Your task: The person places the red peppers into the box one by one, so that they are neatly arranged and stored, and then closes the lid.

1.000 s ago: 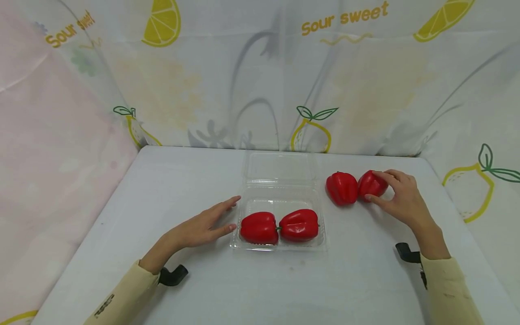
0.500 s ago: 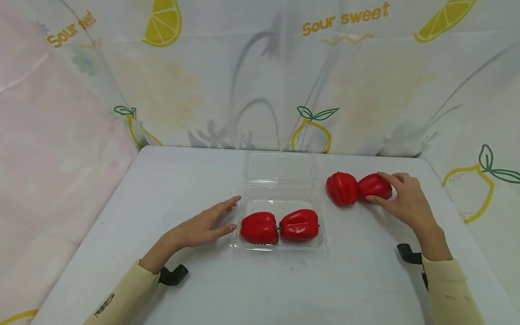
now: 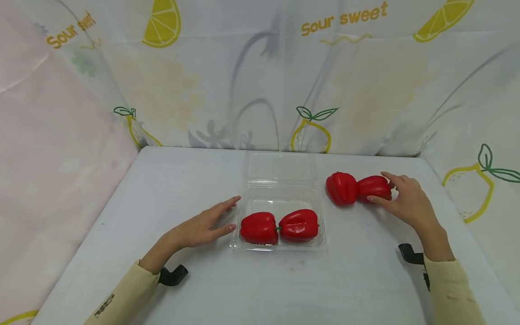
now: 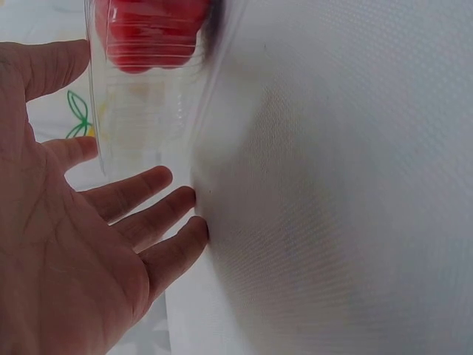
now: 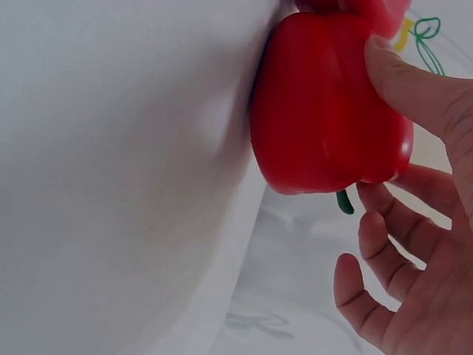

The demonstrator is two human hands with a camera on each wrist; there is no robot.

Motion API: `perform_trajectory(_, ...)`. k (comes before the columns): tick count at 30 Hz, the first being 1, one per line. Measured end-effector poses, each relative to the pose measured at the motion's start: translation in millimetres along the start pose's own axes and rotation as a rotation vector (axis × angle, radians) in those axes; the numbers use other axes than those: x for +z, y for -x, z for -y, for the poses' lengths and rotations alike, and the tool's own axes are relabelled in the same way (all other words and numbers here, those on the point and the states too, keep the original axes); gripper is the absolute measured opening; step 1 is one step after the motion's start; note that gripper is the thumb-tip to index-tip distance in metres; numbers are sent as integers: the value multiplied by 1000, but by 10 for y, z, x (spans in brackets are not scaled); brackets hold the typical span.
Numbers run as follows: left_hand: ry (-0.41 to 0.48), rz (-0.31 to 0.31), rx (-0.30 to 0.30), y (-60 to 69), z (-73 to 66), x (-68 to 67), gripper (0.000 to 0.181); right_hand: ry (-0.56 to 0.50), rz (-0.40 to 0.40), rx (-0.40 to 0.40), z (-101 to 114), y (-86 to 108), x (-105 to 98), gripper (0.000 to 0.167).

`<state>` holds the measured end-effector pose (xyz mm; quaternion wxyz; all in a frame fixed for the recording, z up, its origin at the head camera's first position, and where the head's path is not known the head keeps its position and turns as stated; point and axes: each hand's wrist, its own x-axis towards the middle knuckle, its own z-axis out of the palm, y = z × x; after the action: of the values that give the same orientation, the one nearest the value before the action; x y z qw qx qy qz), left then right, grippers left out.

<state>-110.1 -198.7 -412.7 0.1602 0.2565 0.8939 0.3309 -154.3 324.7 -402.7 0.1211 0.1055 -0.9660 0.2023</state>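
Two red peppers, left and right, lie end to end in the open clear plastic box. My left hand is beside the box's left side, fingers spread, holding nothing; in the left wrist view the hand has its thumb and index tip at the box's wall. My right hand loosely grips the far-right red pepper between thumb and index finger. That pepper touches another pepper and shows a green stem end in the right wrist view.
The transparent lid lies back behind the box on the white table. Lemon-print cloth hangs behind the table's back edge. Black curved pieces are at both wrists.
The far-right pepper has tipped over, its stem end now to the right, and sits slightly lower. My right hand has shifted slightly right, its index fingertip back toward the pepper's end. My left hand is still.
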Motion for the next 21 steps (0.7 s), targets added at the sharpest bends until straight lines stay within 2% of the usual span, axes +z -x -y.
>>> perform_trajectory(10, 0, -4, -3, 9, 10, 4, 77, -18, 102, 70, 33, 5, -71, 71)
perform_trajectory(21, 5, 2, -8, -6, 34, 13, 76, -43, 93, 75, 21, 25, -82, 65)
